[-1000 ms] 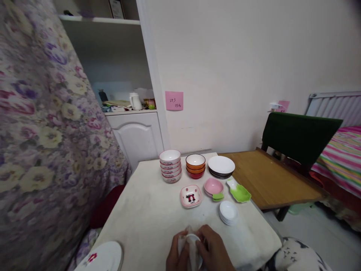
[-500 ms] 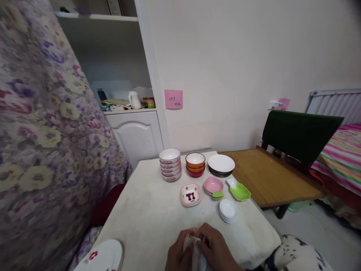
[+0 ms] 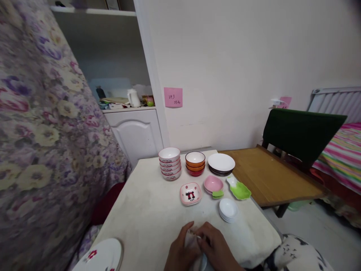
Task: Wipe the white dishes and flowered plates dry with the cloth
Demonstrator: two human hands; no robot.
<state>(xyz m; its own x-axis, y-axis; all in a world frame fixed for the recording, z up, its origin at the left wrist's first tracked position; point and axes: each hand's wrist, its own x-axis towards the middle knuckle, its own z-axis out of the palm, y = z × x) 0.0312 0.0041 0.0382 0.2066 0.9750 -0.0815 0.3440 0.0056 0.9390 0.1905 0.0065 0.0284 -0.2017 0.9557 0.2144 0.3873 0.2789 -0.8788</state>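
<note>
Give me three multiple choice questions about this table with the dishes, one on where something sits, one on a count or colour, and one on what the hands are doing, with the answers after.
1. Where does the square cat dish sit?
A. In front of the two bowl stacks, nearer the person
B. On the wooden table
C. On top of the white plate

2. How many bowls are in the orange and red stack?
A. One
B. Three
C. Six

3. What are the two hands doing?
A. Resting flat and apart on the table
B. Both closed round a small white dish and a cloth
C. Lifting the green dish

Answers:
1 A: it lies on the pale table, on the near side of the pink-patterned bowls and the orange ones.
2 B: three rims show, two orange above one red.
3 B: the left hand and right hand meet over the small white dish and cloth.
</note>
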